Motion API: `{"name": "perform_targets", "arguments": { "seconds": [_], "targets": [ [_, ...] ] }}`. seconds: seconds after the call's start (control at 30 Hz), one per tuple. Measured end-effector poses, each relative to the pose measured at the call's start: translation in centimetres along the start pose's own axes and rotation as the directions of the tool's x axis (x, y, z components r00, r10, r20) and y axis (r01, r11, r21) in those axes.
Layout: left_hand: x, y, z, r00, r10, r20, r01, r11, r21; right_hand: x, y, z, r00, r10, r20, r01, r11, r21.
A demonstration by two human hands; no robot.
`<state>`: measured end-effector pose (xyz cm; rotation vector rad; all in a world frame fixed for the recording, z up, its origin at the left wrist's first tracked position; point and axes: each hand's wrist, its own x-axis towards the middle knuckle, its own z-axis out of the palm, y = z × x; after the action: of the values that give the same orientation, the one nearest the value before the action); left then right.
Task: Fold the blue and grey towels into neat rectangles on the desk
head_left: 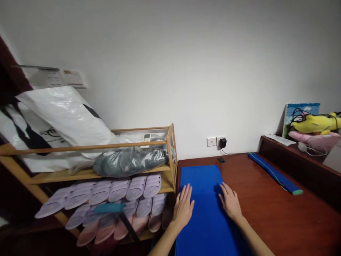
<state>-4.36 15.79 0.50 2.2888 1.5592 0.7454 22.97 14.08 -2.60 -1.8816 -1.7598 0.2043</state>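
A long strip of blue fabric (204, 209), seemingly folded, lies flat along the left side of the reddish-brown desk (277, 220). My left hand (183, 206) rests at its left edge with the fingers stretched out. On the opposite edge, my right hand (229, 201) is also open, its fingertips near the cloth. Neither hand grips anything. Farther right on the desk lies a narrow, folded blue piece with green edging (274, 172), apart from both hands.
Left of the desk stands a wooden rack (170, 153) with several pairs of slippers (119, 188), a plastic-wrapped dark bundle (133, 160) and a white bag (66, 117). A wall socket with a black plug (222, 143) is behind. A yellow plush toy (314, 123) sits on the raised shelf.
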Motion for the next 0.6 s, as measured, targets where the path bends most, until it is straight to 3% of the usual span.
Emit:
{"name": "perform_targets", "arguments": {
  "seconds": [0.07, 0.2, 0.33, 0.6],
  "targets": [
    [-0.7, 0.3, 0.7, 0.993, 0.063, 0.1, -0.077, 0.987, 0.141, -0.8, -0.4, 0.8, 0.995, -0.063, 0.073, 0.065, 0.997, -0.038],
    [-1.0, -0.4, 1.6, 0.983, -0.01, 0.185, -0.044, 0.957, 0.286, -1.3, -0.3, 1.6, 0.988, -0.061, 0.14, 0.075, 0.992, -0.102],
    [-0.9, -0.7, 1.4, 0.98, -0.023, 0.199, -0.039, 0.952, 0.302, -1.2, -0.2, 1.5, 0.984, -0.053, 0.167, 0.084, 0.979, -0.186],
    [-1.9, 0.2, 0.8, 0.975, -0.057, 0.215, -0.005, 0.961, 0.277, -1.8, -0.5, 1.7, 0.994, -0.007, 0.113, 0.036, 0.967, -0.252]
  ]
}}
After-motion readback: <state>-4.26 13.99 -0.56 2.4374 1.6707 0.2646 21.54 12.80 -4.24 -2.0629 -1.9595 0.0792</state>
